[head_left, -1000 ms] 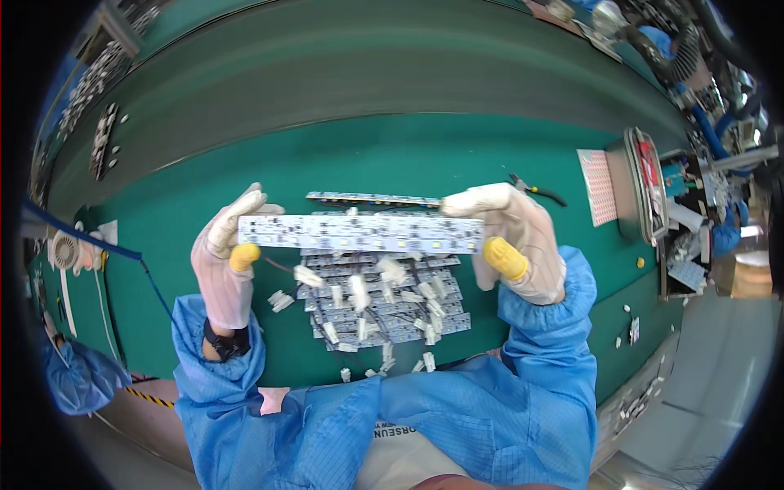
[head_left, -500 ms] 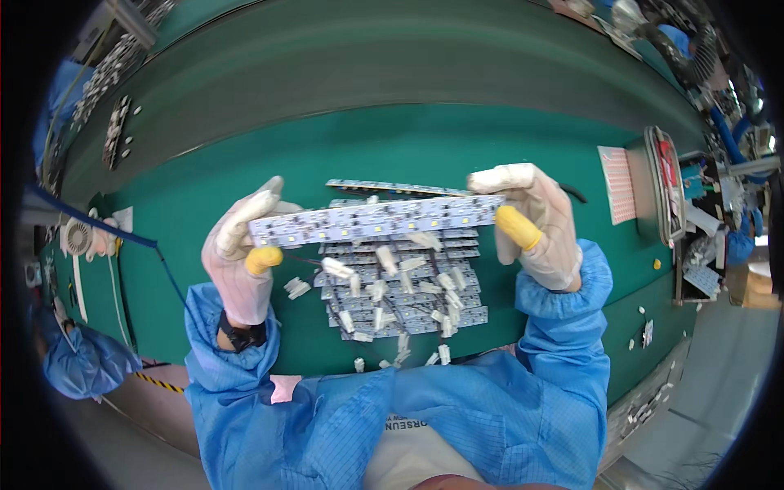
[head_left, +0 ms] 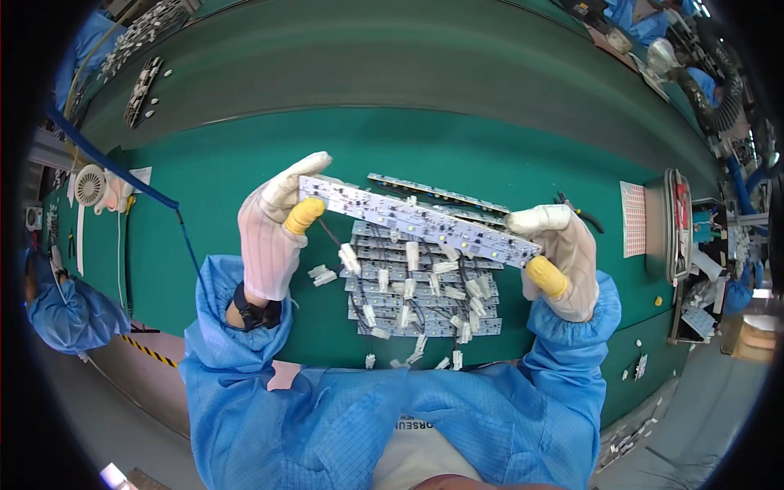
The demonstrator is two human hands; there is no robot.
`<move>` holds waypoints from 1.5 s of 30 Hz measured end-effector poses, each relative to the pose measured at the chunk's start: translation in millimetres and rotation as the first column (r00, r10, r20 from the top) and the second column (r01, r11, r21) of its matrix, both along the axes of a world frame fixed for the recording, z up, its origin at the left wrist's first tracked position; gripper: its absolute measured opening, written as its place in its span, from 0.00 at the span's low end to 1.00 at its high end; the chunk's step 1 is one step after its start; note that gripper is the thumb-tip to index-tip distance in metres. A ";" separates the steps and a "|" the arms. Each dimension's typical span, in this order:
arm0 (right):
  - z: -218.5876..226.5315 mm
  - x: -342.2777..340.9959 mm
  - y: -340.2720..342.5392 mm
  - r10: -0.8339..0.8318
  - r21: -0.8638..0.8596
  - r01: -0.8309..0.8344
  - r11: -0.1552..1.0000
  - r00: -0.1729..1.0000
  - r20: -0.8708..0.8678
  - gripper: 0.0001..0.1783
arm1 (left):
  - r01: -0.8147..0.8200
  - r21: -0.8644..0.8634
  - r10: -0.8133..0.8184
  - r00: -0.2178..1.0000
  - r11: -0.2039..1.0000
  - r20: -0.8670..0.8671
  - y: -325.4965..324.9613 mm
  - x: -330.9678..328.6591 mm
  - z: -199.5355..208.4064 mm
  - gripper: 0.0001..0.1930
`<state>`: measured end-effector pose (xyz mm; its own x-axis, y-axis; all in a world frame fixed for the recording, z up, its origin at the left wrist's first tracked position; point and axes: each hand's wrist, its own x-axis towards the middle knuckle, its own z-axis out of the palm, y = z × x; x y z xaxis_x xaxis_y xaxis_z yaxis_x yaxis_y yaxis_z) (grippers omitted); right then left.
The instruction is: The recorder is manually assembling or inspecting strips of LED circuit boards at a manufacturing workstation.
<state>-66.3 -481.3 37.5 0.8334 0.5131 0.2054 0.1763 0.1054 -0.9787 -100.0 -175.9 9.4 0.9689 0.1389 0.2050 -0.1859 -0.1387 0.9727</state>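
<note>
Both my hands wear white gloves with yellow thumb covers. Between them I hold up a long white LED circuit board (head_left: pixel 416 221), tilted down to the right. My left hand (head_left: pixel 280 224) pinches its left end, the thumb on the front face. At the lower right end, my right hand (head_left: pixel 562 260) grips it the same way. Below lies a stack of similar LED boards (head_left: pixel 425 327) in rows, with white plug connectors (head_left: pixel 412 255) and dark wires on top. Another LED board (head_left: pixel 437 194) rests behind the held one, partly hidden by it.
On the right are dark-handled pliers (head_left: pixel 581 214), a sheet of pink labels (head_left: pixel 633 219) and a metal tray (head_left: pixel 674 229). A small white fan (head_left: pixel 91 185) and a coiled blue cord (head_left: pixel 122 167) are at the left. A raised grey-green ledge (head_left: pixel 425 69) runs along the back.
The held board has gone from nearly level to sloping: its left end is raised and its right end lowered. Both hands keep their grip. The whole view has shifted slightly.
</note>
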 end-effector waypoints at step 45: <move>-4.4 10.5 -4.8 -0.205 -0.186 0.177 0.966 0.968 -0.144 0.26 | 0.076 0.062 -0.074 0.997 0.995 -0.036 -3.3 -3.9 -4.6 0.10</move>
